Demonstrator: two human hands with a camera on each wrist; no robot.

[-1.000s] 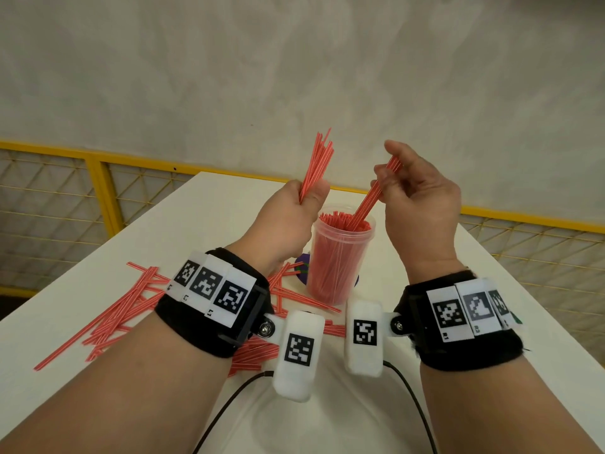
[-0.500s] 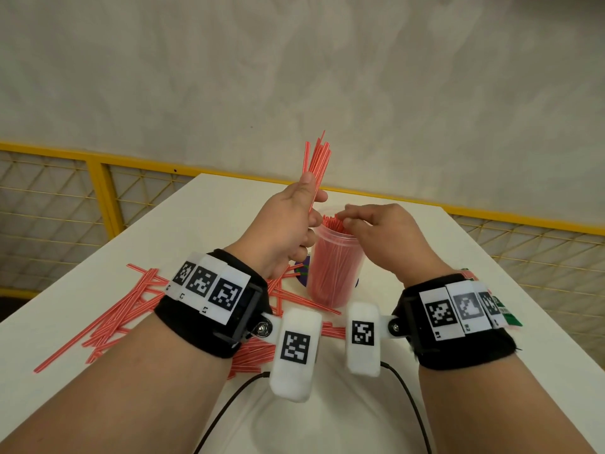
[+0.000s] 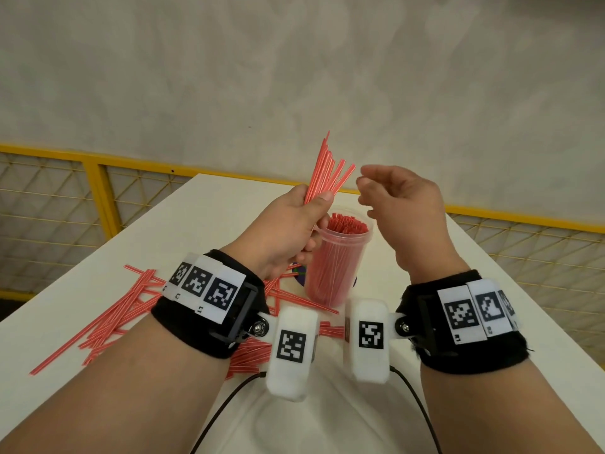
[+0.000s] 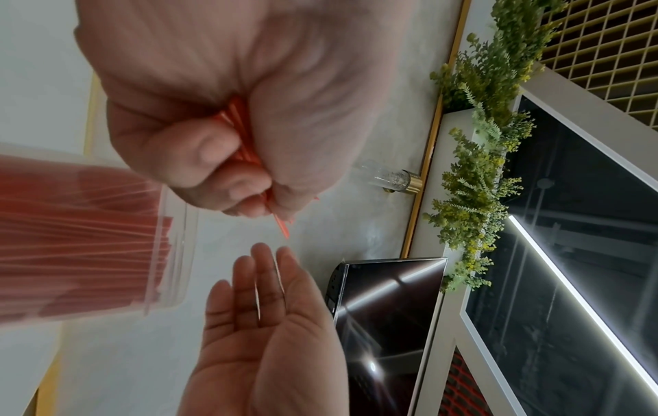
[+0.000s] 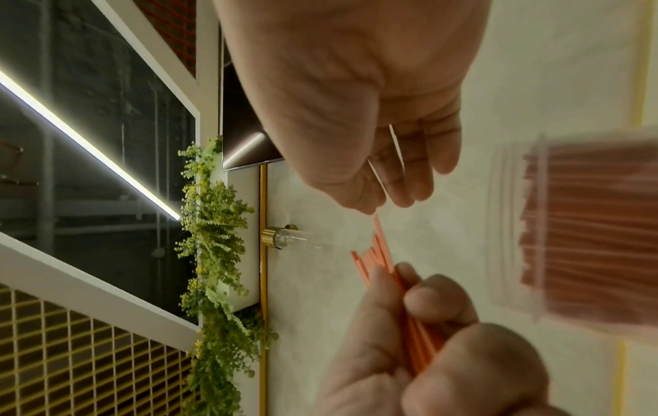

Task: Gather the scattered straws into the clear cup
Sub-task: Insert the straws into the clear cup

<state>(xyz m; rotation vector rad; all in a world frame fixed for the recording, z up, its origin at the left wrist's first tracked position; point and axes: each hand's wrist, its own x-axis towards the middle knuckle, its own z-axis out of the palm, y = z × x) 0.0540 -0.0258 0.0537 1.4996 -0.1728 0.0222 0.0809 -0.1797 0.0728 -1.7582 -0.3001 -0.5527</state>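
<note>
At the bottom of the head view both forearms are reaching up the frame, each wearing a black wrist band with white marker tags. Just past them, in the lower left, loose red straws are lying scattered on the white desk, most with their long axes running from lower left to upper right; more are showing between the two wrists.

Further in, at the centre of the frame, the clear cup is standing upright on the desk, already packed tight with red straws on end, their tips reaching about to its rim.

Directly above the cup's left edge, the left hand is gripping a held bundle of straws in a closed fist, thumb pressing across them. The bundle's long axis is standing nearly upright, fanning out toward the top centre of the frame.

The right hand is hovering just right of the bundle's tips, empty, fingers loosely relaxed and pointing left toward them. It is apart from the straws but near, and is the hand nearer the free ends. My judgement is that it is about to pluck a few straws and carry them down into the cup below, where little room is remaining.

Beyond the desk a yellow railing and a pale wall are filling the top of the frame.
</note>
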